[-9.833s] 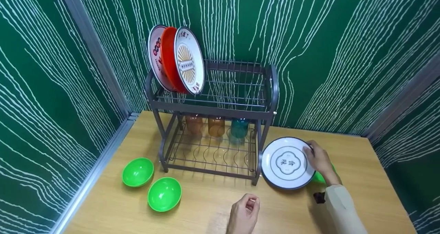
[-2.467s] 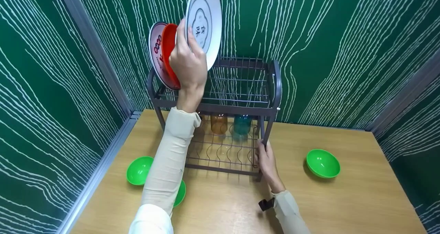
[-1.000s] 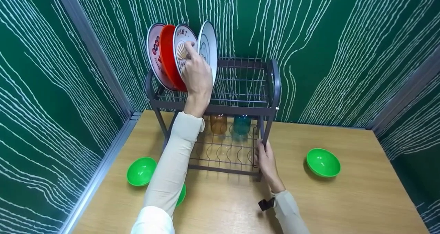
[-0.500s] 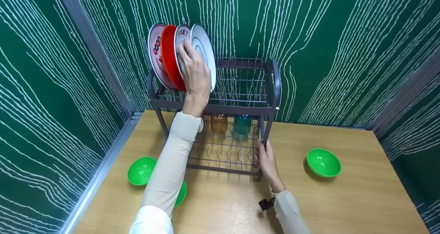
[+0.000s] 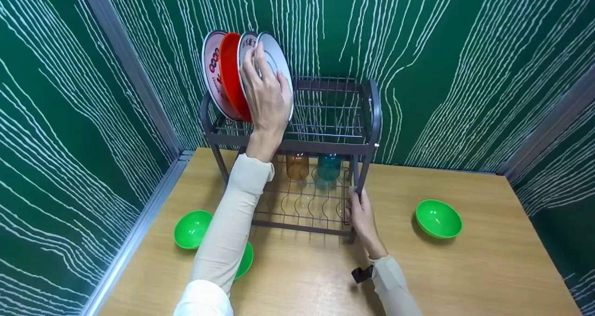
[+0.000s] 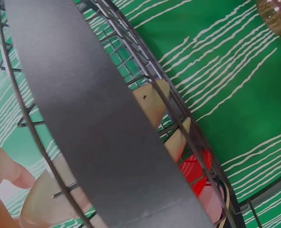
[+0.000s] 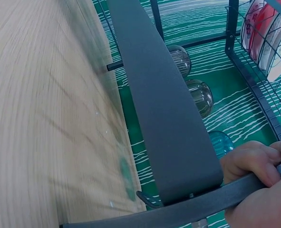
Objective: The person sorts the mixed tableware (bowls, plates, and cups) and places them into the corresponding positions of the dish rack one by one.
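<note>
White plate (image 5: 277,58), rightmost of four on the upper tier of the rack (image 5: 325,147), stands on edge, long axis near upright, top leaning left. It lies directly behind the nearer left hand (image 5: 267,97), thumb moderately spread, pinch or mere touch indeterminable; the right hand (image 5: 362,216) grips the rack's right side.
</note>
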A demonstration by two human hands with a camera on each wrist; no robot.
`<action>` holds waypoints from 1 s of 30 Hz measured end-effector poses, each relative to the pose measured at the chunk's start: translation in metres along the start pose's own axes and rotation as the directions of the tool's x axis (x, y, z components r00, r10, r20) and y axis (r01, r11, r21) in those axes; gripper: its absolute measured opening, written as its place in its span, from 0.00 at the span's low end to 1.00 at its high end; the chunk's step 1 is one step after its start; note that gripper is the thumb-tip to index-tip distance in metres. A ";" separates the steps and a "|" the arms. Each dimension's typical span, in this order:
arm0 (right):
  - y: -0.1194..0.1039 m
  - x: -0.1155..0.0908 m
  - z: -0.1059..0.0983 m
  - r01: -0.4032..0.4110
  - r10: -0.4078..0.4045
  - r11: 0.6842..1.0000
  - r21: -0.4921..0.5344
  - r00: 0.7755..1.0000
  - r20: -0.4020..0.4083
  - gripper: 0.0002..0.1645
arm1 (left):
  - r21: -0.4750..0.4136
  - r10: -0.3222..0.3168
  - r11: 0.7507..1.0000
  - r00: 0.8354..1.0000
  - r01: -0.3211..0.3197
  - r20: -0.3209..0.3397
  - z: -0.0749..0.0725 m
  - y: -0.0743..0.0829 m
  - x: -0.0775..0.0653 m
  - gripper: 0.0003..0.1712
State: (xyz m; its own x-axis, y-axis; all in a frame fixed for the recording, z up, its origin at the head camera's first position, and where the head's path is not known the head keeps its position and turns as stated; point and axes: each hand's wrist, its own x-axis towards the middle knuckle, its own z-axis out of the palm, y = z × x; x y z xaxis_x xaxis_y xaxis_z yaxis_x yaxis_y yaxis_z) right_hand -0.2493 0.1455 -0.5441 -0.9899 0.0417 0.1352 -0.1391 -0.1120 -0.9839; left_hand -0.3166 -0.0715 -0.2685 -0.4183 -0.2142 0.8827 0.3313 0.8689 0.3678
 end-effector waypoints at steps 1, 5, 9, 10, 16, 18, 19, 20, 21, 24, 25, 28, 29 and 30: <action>0.000 0.000 0.000 0.001 -0.001 1.000 0.005 1.000 0.000 0.13 | -0.017 0.008 1.000 1.000 -0.009 -0.012 -0.001 0.000 -0.001 0.31; 0.000 0.000 -0.001 0.008 -0.008 1.000 0.020 1.000 0.005 0.11 | -0.078 0.023 0.997 0.998 -0.027 -0.051 -0.007 0.001 -0.004 0.28; 0.001 0.000 -0.002 0.004 -0.004 1.000 0.024 1.000 0.014 0.12 | -0.108 0.012 0.994 0.998 -0.019 -0.058 -0.016 0.003 -0.009 0.27; 0.001 0.000 -0.002 0.000 0.000 1.000 0.021 1.000 0.015 0.13 | -0.109 0.007 0.994 0.998 -0.014 -0.060 -0.019 0.003 -0.011 0.28; 0.000 0.000 -0.002 -0.014 0.014 1.000 -0.017 1.000 0.010 0.19 | -0.126 -0.014 0.992 0.997 0.003 -0.082 -0.034 0.004 -0.023 0.28; -0.002 0.000 -0.001 -0.012 0.012 1.000 -0.015 1.000 0.011 0.21 | -0.146 -0.015 0.989 0.996 0.001 -0.094 -0.039 0.005 -0.029 0.27; -0.002 -0.001 -0.001 -0.010 0.010 1.000 -0.015 1.000 0.014 0.21 | -0.157 -0.013 0.988 0.995 -0.002 -0.101 -0.041 0.005 -0.031 0.27; -0.003 -0.001 -0.002 -0.010 0.010 1.000 -0.015 1.000 0.018 0.22 | -0.167 -0.012 0.986 0.994 -0.006 -0.108 -0.043 0.006 -0.034 0.26; -0.003 -0.002 -0.002 -0.010 0.010 1.000 -0.017 1.000 0.024 0.21 | -0.178 -0.010 0.984 0.993 -0.011 -0.115 -0.045 0.006 -0.037 0.26; -0.004 -0.003 -0.005 -0.010 0.012 1.000 -0.026 0.998 0.054 0.20 | -0.212 0.002 0.977 0.991 -0.030 -0.132 -0.051 0.005 -0.044 0.26; -0.005 -0.004 -0.006 -0.014 0.016 0.999 -0.035 0.998 0.063 0.19 | -0.220 0.006 0.975 0.991 -0.036 -0.135 -0.052 0.005 -0.046 0.26; -0.006 -0.007 -0.010 -0.019 0.024 0.998 -0.056 0.995 0.095 0.18 | -0.243 0.013 0.969 0.990 -0.047 -0.140 -0.057 0.002 -0.053 0.26; -0.006 -0.008 -0.012 -0.018 0.024 0.998 -0.057 0.994 0.103 0.19 | -0.249 0.009 0.968 0.990 -0.044 -0.138 -0.058 0.002 -0.055 0.27; -0.006 -0.010 -0.014 -0.018 0.024 0.998 -0.058 0.994 0.107 0.20 | -0.253 0.005 0.967 0.991 -0.039 -0.134 -0.060 0.001 -0.058 0.26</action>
State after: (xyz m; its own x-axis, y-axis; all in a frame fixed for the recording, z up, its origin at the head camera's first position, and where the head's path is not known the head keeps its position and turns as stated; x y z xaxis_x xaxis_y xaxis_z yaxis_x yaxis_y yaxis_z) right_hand -0.2385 0.1598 -0.5410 -0.9901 -0.0676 0.1228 -0.1192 -0.0553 -0.9913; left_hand -0.2415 -0.0852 -0.3023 -0.2995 -0.2678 0.9158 0.5505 0.7354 0.3951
